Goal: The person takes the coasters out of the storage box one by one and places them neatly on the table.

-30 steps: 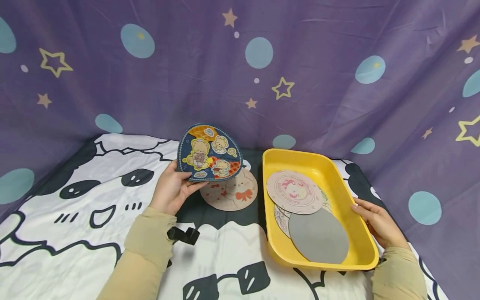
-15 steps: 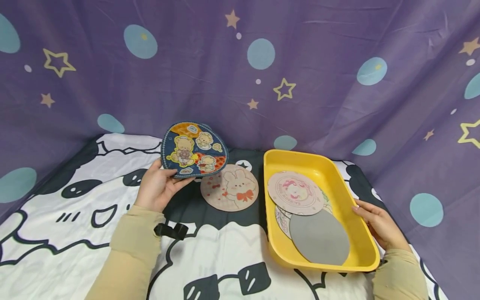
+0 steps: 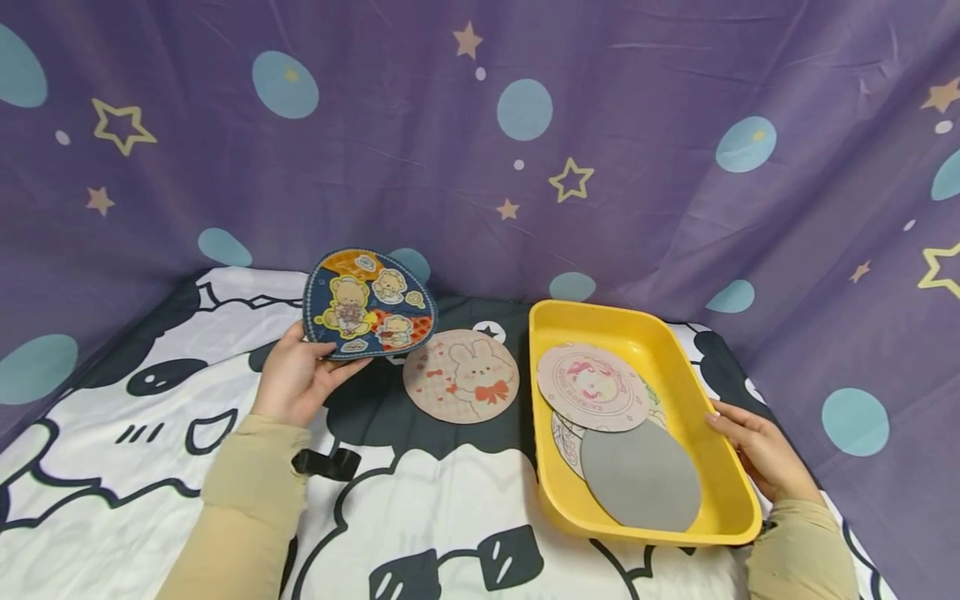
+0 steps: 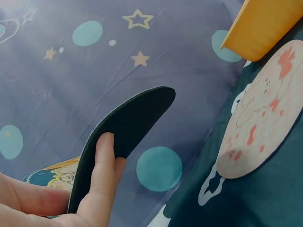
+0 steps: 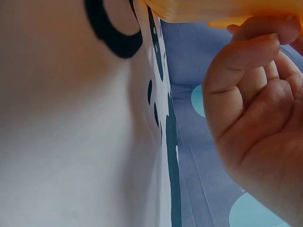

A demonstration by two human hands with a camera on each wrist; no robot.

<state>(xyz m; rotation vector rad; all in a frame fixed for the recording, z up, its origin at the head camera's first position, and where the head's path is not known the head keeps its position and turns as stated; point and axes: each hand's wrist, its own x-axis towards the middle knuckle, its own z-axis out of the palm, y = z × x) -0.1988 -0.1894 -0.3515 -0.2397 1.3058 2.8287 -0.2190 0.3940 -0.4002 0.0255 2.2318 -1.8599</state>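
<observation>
Aloft, thumb in front and fingers behind, left hand (image 3: 296, 379) pinches lower edge of blue, rounded-triangular, dark-backed bear-print mat (image 3: 367, 307), tilted above black-and-white printed cloth (image 3: 450, 492). Firm pinch, well clear of flat, round, pink rabbit-print mat (image 3: 465, 377) to right, should serve best. Right hand (image 3: 765, 450), fingers curled, grips rim of yellow rectangular plastic tray (image 3: 678, 367); steadiness advisable, lest round grey mat (image 3: 641, 477) inside slide.

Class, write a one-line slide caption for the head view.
The left hand holds a blue bear mat, the right hand holds a yellow tray, and a rabbit mat lies between.
</observation>
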